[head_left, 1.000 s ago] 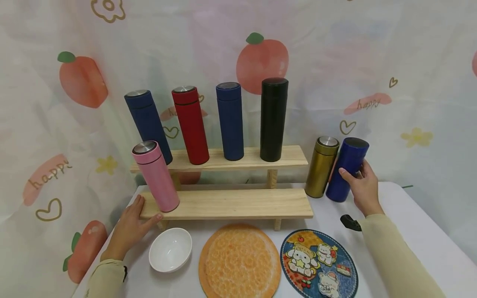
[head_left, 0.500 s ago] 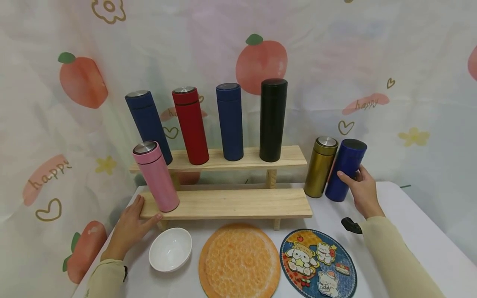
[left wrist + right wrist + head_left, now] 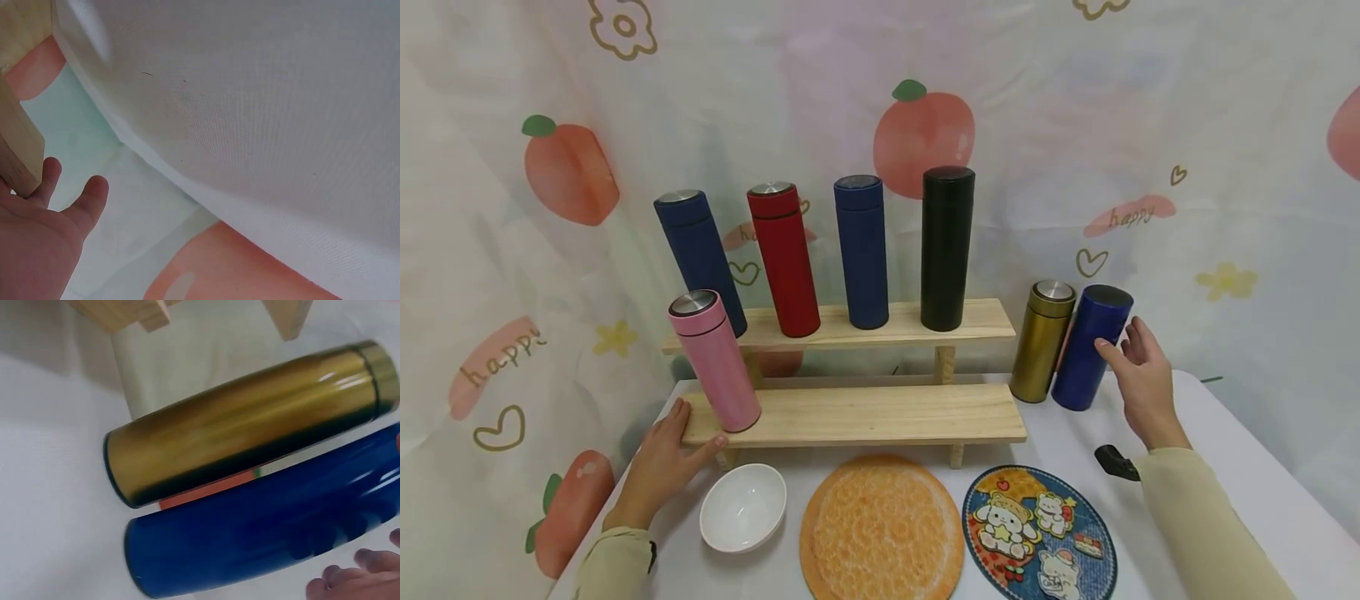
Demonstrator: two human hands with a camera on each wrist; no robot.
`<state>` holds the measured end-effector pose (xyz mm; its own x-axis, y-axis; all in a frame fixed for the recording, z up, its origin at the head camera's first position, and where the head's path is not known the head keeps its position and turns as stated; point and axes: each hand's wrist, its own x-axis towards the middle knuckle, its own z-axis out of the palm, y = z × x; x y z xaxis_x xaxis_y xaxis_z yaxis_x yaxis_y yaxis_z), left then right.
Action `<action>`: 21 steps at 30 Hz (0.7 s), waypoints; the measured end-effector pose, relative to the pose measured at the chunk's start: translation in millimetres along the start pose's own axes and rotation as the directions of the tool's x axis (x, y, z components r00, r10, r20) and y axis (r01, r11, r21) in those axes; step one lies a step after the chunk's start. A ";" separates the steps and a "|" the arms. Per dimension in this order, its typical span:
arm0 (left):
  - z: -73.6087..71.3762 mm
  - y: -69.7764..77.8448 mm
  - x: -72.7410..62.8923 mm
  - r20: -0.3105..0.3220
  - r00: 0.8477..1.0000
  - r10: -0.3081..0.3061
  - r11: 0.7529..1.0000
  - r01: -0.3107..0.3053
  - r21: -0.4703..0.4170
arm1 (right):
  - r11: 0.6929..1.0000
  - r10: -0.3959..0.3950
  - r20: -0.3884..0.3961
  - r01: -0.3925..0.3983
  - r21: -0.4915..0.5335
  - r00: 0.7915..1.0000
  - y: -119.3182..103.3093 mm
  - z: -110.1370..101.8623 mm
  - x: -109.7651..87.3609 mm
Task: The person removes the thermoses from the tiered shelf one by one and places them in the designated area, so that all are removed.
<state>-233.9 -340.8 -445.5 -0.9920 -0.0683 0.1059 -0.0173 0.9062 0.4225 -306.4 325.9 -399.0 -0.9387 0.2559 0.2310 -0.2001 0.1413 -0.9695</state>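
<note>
My right hand (image 3: pixel 1148 390) is just right of a glossy blue vacuum flask (image 3: pixel 1088 354), its thumb overlapping the flask's side in the head view. In the right wrist view, a gap shows between the fingertips (image 3: pixel 334 575) and the blue flask. A gold flask (image 3: pixel 1041 350) stands upright close on its left. My left hand (image 3: pixel 651 471) grips the left end of the lower shelf of a two-step wooden rack (image 3: pixel 887 417), thumb along the front edge. Beside it, a pink flask (image 3: pixel 718 371) stands on that shelf.
On the upper shelf stand a navy flask (image 3: pixel 700 250), a red flask (image 3: pixel 786 267), another navy flask (image 3: pixel 862 258) and a black flask (image 3: pixel 946 258). A white bowl (image 3: pixel 743 508), a round orange mat (image 3: pixel 883 525) and a cartoon mat (image 3: pixel 1037 533) lie in front. Patterned cloth hangs behind.
My right hand has let go of the blue flask and drawn back a little to the right, its fingers loosening. The left hand stays on the rack; the head view has tilted slightly.
</note>
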 end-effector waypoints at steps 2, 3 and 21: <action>0.0 -0.6 -0.1 -0.002 1.000 0.002 1.000 -0.002 0.000 | 0.998 -0.042 -0.011 0.041 -0.040 0.999 -6.4 -0.7 -4.5; 0.2 -0.8 -0.3 -0.003 1.000 0.003 1.000 -0.003 -0.001 | 0.996 -0.066 -0.015 0.065 -0.057 0.998 -9.8 -1.0 -6.7; 0.4 -0.4 -0.3 0.009 1.000 -0.007 1.000 0.007 -0.003 | 0.946 -0.320 -0.046 0.321 0.032 0.946 -75.3 19.2 -41.2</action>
<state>-233.6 -341.0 -446.1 -0.9930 -0.0709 0.0949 -0.0238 0.9044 0.4260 -258.0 286.3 -337.1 -0.8113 0.2413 0.5326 -0.5003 0.1850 -0.8459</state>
